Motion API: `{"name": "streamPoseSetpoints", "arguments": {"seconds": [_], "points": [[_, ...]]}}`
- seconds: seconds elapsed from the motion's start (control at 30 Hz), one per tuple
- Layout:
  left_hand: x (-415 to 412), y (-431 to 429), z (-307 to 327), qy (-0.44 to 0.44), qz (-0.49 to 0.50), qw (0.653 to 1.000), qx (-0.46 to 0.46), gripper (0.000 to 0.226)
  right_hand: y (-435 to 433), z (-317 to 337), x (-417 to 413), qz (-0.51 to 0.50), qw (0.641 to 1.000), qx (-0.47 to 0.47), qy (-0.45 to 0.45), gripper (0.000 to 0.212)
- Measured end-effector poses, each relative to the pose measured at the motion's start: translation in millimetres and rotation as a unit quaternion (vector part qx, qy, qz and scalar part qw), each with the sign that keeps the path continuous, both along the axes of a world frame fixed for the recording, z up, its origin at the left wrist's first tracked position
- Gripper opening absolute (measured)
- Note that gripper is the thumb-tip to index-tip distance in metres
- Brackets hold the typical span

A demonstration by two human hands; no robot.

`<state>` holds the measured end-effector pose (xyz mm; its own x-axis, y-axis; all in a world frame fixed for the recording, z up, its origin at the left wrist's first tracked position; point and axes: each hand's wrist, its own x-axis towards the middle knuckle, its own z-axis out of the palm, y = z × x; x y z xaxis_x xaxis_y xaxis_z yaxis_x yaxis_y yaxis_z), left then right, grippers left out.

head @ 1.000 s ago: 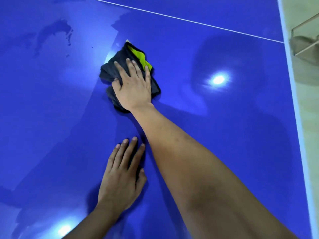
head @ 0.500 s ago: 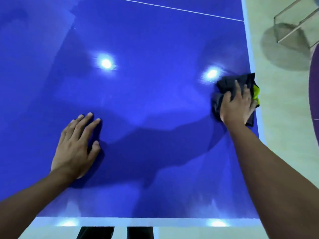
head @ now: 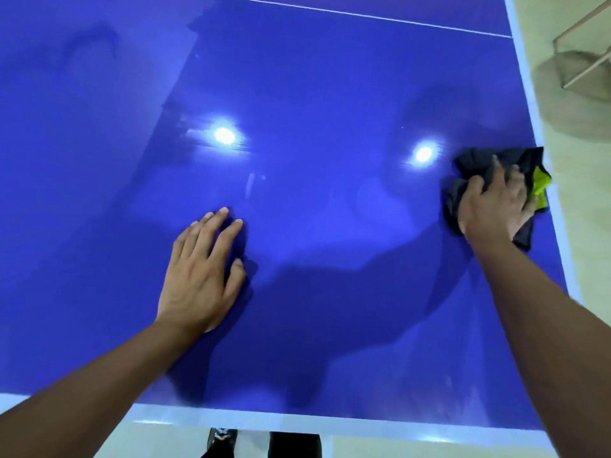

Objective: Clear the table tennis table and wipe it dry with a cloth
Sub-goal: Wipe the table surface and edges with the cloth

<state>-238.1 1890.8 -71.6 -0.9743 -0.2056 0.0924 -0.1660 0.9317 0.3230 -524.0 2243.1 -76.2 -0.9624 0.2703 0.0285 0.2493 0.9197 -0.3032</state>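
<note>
A blue table tennis table (head: 314, 94) fills the view, glossy with two lamp reflections. A crumpled dark cloth (head: 471, 161) with a yellow-green patch lies at the table's right edge. My right hand (head: 492, 204) presses flat on that cloth, fingers spread and mostly straight, covering its middle. My left hand (head: 201, 272) rests flat on the bare surface left of centre, fingers straight and pointing away from me. A faint damp smear shows at the far left of the table.
The table's white near edge (head: 297, 419) and white right edge (head: 529, 104) border a pale floor. A metal frame (head: 585, 57) stands on the floor at the upper right. Dark shoes (head: 261, 444) show below the near edge.
My right hand has swept the cloth from the middle of the table to its right edge. The left hand has stayed flat on the surface while my view shifted back toward the near edge.
</note>
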Motion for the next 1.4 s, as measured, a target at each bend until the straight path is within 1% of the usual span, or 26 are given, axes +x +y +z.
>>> {"name": "streamPoseSetpoints", "arguments": {"seconds": [0.07,0.13,0.17,0.3,0.43,0.53,0.67,0.73,0.83,0.93,1.03,1.1,1.2,1.27,1.3,1.33,1.4], "points": [[10,2,6,0.032,0.002,0.999,0.037,0.047,-42,-4,23,0.043,0.999,0.011,0.011,0.057],[33,8,12,0.046,0.009,0.996,0.074,0.042,-94,-9,45,0.101,0.994,0.027,0.024,0.058],[50,11,14,0.046,0.012,0.996,0.078,0.041,-122,-10,56,0.13,0.991,0.032,0.031,0.059],[118,18,9,0.013,0.03,0.998,0.057,0.048,-236,-13,104,0.25,0.966,0.032,0.055,0.064],[135,23,0,-0.017,0.005,1.0,0.017,0.057,-335,-11,166,0.37,0.926,0.012,0.069,0.063],[134,25,1,-0.021,0.01,1.0,0.001,0.056,-368,-12,197,0.437,0.898,0.016,0.051,0.058],[135,24,1,-0.025,0.008,1.0,-0.012,0.057,-357,-6,193,0.457,0.889,0.015,0.022,0.056],[134,26,0,-0.025,0.013,0.999,-0.017,0.057,-336,-5,188,0.447,0.894,0.006,0.025,0.057],[134,27,-2,-0.016,0.02,0.999,-0.027,0.056,-272,-10,172,0.374,0.925,-0.015,0.058,0.061],[135,28,-3,-0.005,0.023,0.999,-0.031,0.056,-179,-11,149,0.272,0.96,0.008,0.058,0.061],[135,30,-6,0.002,0.021,0.999,-0.038,0.057,-101,-5,142,0.133,0.991,0.009,0.02,0.059],[135,29,-6,0.002,0.019,0.999,-0.043,0.058,-79,-3,146,0.05,0.999,-0.006,-0.007,0.057],[135,29,-7,-0.002,0.014,0.999,-0.049,0.059,-86,-6,153,-0.016,1.0,-0.009,-0.018,0.057],[134,29,-7,-0.007,0.009,0.999,-0.052,0.059,-105,-5,156,-0.041,0.999,-0.01,-0.025,0.058],[134,28,-7,-0.011,0.007,0.998,-0.054,0.06,-117,-4,158,-0.037,0.999,-0.007,-0.028,0.058],[134,28,-7,-0.014,0.006,0.998,-0.053,0.06,-132,-4,163,-0.013,1.0,0.002,-0.025,0.058],[134,28,-7,-0.016,0.004,0.999,-0.05,0.061,-172,-4,179,0.093,0.996,0.013,-0.002,0.059]]}}
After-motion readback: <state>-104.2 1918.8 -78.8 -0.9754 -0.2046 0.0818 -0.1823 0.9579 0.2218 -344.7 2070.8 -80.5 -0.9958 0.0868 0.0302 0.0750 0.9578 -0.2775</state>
